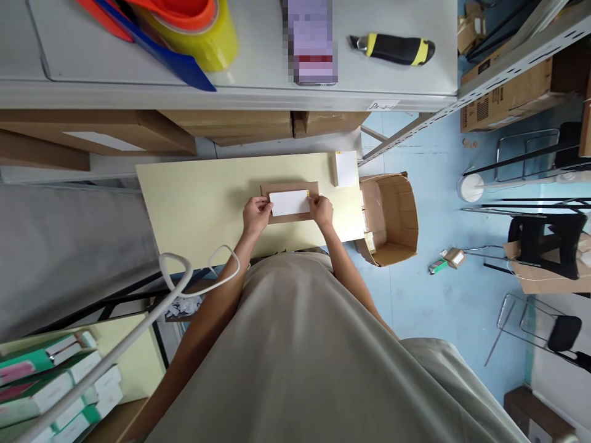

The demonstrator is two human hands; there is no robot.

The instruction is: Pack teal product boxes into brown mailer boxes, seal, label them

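A small brown cardboard box lies flat on the pale yellow table. Over its top is a white label with a yellow bit at its right corner. My left hand pinches the label's left end, fingers closed. At the opposite end, my right hand grips the label between thumb and fingers. I cannot tell whether the label touches the box. A white stack of similar labels sits at the table's back right corner.
An open carton stands against the table's right end. Above the back edge, a grey shelf bears a utility knife and yellow tape. A white cable crosses near my left forearm. Green-white boxes fill the lower left.
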